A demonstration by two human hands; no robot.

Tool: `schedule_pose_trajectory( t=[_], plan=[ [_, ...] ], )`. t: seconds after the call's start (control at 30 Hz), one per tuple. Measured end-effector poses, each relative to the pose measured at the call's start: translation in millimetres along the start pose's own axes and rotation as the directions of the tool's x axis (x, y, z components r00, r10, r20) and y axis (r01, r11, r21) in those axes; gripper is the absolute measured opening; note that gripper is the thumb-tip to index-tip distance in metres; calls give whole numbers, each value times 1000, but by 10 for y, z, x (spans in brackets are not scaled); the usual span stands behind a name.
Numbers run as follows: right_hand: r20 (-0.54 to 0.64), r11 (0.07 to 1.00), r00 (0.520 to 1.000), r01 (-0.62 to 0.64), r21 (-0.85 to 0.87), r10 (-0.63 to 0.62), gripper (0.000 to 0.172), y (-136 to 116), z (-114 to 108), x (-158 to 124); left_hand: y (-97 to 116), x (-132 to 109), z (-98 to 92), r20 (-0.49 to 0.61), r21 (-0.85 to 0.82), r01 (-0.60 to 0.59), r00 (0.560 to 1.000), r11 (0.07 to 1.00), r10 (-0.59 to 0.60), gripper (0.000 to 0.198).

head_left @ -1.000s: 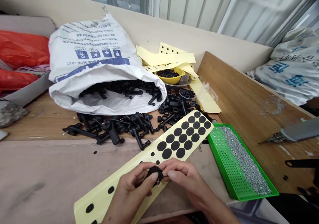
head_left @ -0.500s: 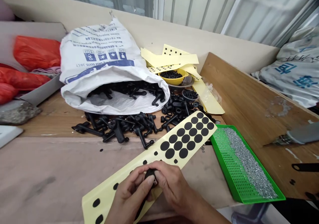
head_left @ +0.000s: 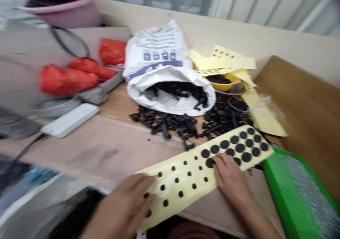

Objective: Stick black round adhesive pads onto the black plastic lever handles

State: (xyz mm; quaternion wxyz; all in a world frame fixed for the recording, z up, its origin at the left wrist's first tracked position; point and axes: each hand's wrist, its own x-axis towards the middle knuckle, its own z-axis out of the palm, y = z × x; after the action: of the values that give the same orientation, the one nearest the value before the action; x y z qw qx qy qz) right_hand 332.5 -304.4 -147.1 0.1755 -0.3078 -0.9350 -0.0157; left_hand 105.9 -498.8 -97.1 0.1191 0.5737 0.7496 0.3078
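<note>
A long pale yellow backing sheet (head_left: 186, 175) lies across the tabletop, dotted with small black dots at its left and larger black rubber discs at its right. My left hand (head_left: 124, 207) rests on the sheet's near left end, fingers spread and blurred. My right hand (head_left: 228, 175) lies on the sheet, its fingertips on or beside a large disc. Neither hand shows anything held. The small black piece from earlier is not visible. Beyond the sheet lies a heap of black plastic parts (head_left: 170, 125), spilling from a white woven sack (head_left: 159, 65).
A green mesh tray (head_left: 289, 193) of small metal pieces sits at the right edge, beside a wooden board (head_left: 305, 101). A yellow bowl (head_left: 224, 83) of black parts stands behind the heap. A white block (head_left: 70, 120), red bags (head_left: 66, 79) and a pink basin (head_left: 63, 12) lie left.
The view has swung left and blurred, shifting everything rightward. My hands have come apart and lie flat on the sheet. The small black piece pinched between them is no longer seen.
</note>
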Motion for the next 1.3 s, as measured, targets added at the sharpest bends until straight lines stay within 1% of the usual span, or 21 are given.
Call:
schedule_pose_trajectory(
  t=[0.03, 0.07, 0.1, 0.13, 0.2, 0.23, 0.27, 0.33, 0.43, 0.5, 0.53, 0.63, 0.73, 0.87, 1.0, 1.1, 1.17, 1.3],
  plan=[
    [-36, 999, 999, 16, -29, -17, 21, 13, 51, -18, 121, 31, 90, 139, 52, -64, 989, 997, 56, 20],
    [-74, 998, 996, 41, -40, -43, 21, 28, 94, -30, 242, 91, 206, 196, 104, -143, 973, 984, 120, 18],
    [-87, 997, 994, 63, -35, -66, 20, 46, 130, -35, 351, 177, 339, 255, 129, -236, 946, 963, 198, 16],
    [-88, 996, 993, 83, -20, -84, 20, 64, 158, -37, 440, 275, 476, 303, 151, -305, 920, 941, 249, 17],
    [-75, 995, 992, 103, 20, -101, 20, 89, 183, -38, 557, 460, 722, 289, 246, -358, 914, 901, 285, 23],
    [-67, 994, 993, 99, 38, -96, 19, 90, 179, -43, 592, 528, 815, 286, 263, -362, 915, 894, 286, 27],
    [-63, 995, 995, 86, 53, -82, 18, 84, 165, -51, 615, 574, 885, 278, 278, -362, 917, 890, 286, 28],
    [-49, 995, 998, 49, 87, -45, 14, 51, 118, -69, 635, 618, 963, 276, 272, -365, 916, 890, 291, 30],
    [-3, 986, 1000, -27, 165, 27, 12, -7, 52, -62, 612, 643, 995, 271, 259, -378, 912, 889, 308, 27],
    [11, 978, 997, -81, 190, 80, 19, -28, 29, -31, 586, 670, 1008, 268, 254, -389, 908, 886, 322, 26],
    [22, 978, 995, -96, 183, 93, 20, -34, 21, -13, 578, 686, 1016, 268, 256, -394, 906, 883, 326, 26],
    [70, 979, 988, -143, 147, 134, 17, -54, 2, 29, 576, 723, 1037, 294, 289, -407, 899, 867, 324, 26],
    [102, 969, 979, -193, 153, 179, 16, -79, -23, 56, 593, 741, 1055, 324, 341, -412, 896, 845, 306, 30],
    [116, 958, 973, -217, 189, 198, 15, -82, -56, 93, 611, 763, 1079, 342, 366, -417, 892, 832, 297, 32],
    [160, 954, 966, -231, 191, 202, 13, -67, -69, 118, 612, 784, 1088, 348, 365, -433, 884, 824, 311, 31],
    [147, 955, 969, -225, 191, 199, 16, -75, -91, 119, 599, 783, 1082, 341, 356, -446, 880, 821, 330, 33],
    [139, 948, 971, -221, 229, 193, 16, -95, -129, 112, 594, 773, 1082, 339, 362, -456, 877, 813, 341, 31],
    [165, 911, 968, -234, 339, 187, 17, -143, -208, 88, 617, 747, 1109, 339, 384, -453, 880, 805, 334, 27]
  ],
)
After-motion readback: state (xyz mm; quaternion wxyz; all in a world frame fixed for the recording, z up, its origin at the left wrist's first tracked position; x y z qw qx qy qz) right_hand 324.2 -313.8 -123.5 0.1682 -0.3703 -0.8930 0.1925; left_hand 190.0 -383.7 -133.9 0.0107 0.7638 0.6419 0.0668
